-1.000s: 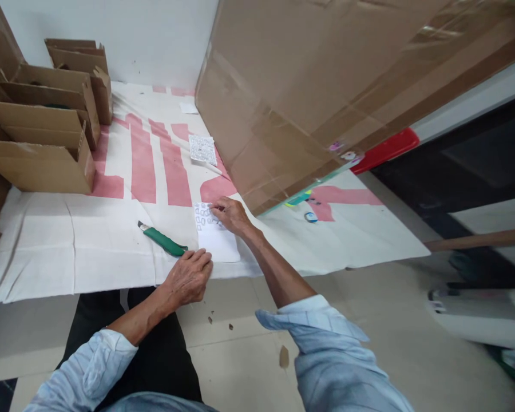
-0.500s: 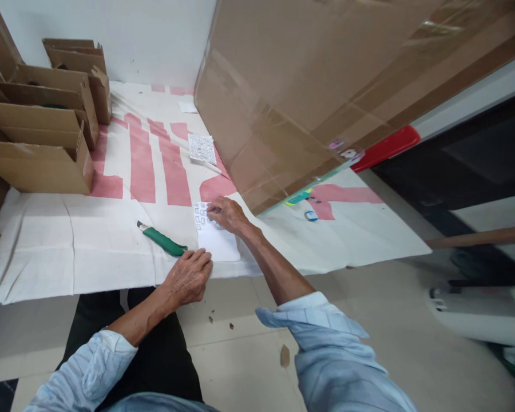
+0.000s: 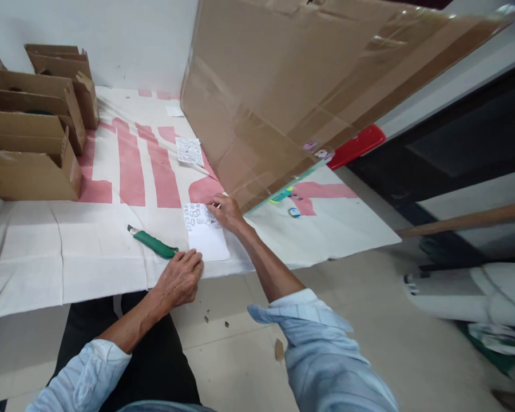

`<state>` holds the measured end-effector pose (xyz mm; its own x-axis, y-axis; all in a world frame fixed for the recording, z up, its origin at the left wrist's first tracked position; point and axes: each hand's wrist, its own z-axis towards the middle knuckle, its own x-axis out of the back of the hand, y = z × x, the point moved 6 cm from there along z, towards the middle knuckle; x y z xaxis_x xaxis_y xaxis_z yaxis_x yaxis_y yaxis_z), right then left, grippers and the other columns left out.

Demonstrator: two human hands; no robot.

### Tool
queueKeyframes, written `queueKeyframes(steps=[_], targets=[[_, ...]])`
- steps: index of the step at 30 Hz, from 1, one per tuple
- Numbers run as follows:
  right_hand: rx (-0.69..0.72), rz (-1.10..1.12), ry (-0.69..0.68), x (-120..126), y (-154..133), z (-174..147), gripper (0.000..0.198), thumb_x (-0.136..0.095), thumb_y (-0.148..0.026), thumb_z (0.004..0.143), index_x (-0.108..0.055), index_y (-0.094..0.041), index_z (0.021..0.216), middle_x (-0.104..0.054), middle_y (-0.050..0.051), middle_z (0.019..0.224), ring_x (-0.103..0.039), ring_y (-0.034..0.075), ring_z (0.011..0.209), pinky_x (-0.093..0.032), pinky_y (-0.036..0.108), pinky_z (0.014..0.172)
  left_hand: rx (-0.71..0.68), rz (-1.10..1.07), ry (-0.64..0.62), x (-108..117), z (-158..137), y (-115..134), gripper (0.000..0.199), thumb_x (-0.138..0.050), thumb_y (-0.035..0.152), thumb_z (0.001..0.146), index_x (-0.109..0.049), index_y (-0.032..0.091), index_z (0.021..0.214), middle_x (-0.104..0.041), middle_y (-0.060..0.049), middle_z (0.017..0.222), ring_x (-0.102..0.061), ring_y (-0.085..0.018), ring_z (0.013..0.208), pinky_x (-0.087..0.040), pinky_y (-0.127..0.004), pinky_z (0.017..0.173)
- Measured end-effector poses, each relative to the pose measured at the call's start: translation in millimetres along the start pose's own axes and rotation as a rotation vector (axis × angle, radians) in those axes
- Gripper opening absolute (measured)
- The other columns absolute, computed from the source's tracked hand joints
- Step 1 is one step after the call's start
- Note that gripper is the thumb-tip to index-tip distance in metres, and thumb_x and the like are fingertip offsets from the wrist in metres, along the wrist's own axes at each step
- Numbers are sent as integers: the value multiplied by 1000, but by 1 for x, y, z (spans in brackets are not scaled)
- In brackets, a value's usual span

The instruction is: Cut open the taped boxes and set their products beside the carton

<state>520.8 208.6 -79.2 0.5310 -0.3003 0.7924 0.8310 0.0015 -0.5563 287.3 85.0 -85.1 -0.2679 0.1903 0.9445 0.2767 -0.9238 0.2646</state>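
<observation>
Paper (image 3: 208, 243) is lying at near edge of table (image 3: 21, 254); right hand (image 3: 225, 212) is pinching, any contents indistinct; half-curled left hand (image 3: 179, 279) is hiding paper's near-left corner, grip unseen.

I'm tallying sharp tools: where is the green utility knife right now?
In the head view, the green utility knife lies on the white cloth, just beyond the left hand and left of the partly drawn-on paper.
</observation>
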Motion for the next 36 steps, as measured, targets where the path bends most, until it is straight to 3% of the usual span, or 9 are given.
queueKeyframes(steps=[7,10,30,36], targets=[[118,-255,-198,-18,-18,1,24,-60,-18,95,-79,-20,109,-76,10,108,-68,24,98,-53,35,92,2,-12,-3,2,1,0,39,-60,14,90,-62,11,128,-64,-21,139,-54,-35,139,-49,-49,107],[104,-342,-233,-21,-21,3,27,-58,-15,97,-78,-20,113,-76,11,112,-68,24,106,-51,34,94,-1,-6,4,1,1,0,37,-59,15,91,-62,9,128,-63,-22,140,-54,-36,139,-48,-49,108],[70,-404,-270,-18,-27,-3,18,-56,-12,93,-71,-21,88,-73,11,103,-64,25,100,-48,33,85,-2,-6,-11,2,1,0,36,-58,15,91,-62,10,127,-63,-22,139,-54,-35,139,-48,-49,107],[47,-406,-251,-19,-27,-1,16,-58,-13,90,-71,-21,94,-74,13,108,-65,28,106,-50,35,88,-2,-6,-10,1,1,0,37,-59,15,91,-62,10,128,-63,-22,140,-54,-36,139,-49,-50,108]])
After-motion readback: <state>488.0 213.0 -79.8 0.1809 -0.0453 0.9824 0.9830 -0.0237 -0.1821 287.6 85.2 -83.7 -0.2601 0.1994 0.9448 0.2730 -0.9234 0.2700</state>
